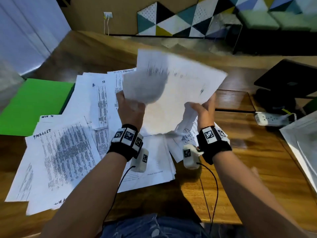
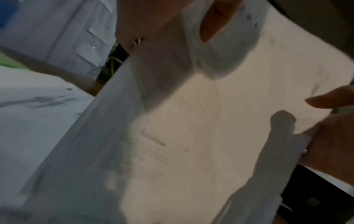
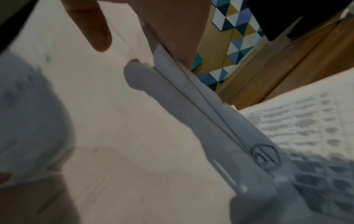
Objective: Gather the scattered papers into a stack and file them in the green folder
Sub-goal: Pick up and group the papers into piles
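Printed white papers [image 1: 65, 152] lie scattered on the counter [image 1: 240, 169] at 8 o'clock. Both hands, left [image 1: 131, 109] and right [image 1: 205, 111], grasp a blurred, bent sheaf [image 1: 180, 93] above them. The green folder [image 1: 34, 103] lies flat at 10 o'clock.

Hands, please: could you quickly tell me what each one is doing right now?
Left hand: grips the left edge of the lifted papers.
Right hand: grips their right edge.

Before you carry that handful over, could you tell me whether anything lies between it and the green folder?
Nothing upright blocks the way. The held papers are raised above the table; between them and the green folder lie only the loose sheets, whose left edge reaches the folder.
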